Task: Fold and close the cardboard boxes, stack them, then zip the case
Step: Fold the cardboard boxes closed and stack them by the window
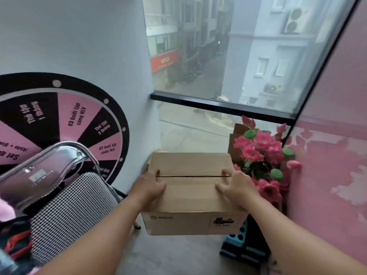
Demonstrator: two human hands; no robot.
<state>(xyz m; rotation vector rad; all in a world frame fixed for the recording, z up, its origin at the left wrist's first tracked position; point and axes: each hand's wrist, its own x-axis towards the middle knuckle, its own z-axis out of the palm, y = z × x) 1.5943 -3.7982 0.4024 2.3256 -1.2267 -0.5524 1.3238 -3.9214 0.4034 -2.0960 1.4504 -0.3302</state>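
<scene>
A brown cardboard box point(190, 193) marked PICO stands in front of me with its top flaps folded down and a thin seam running across the lid. My left hand point(148, 184) lies on the left end of the lid, fingers over the seam. My right hand point(237, 184) rests on the right end of the lid, fingers spread over the seam, thumb on the near flap. Both hands press the flaps flat. Another piece of cardboard point(156, 153) peeks out behind the box at its far left corner. No case is in view.
A chrome chair with a houndstooth seat point(65, 211) stands at the left. Pink artificial flowers point(262, 155) crowd the box's right side, with a brown carton point(238, 135) behind them. A black and blue block point(242, 247) lies on the floor. A window and pink wall bound the corner.
</scene>
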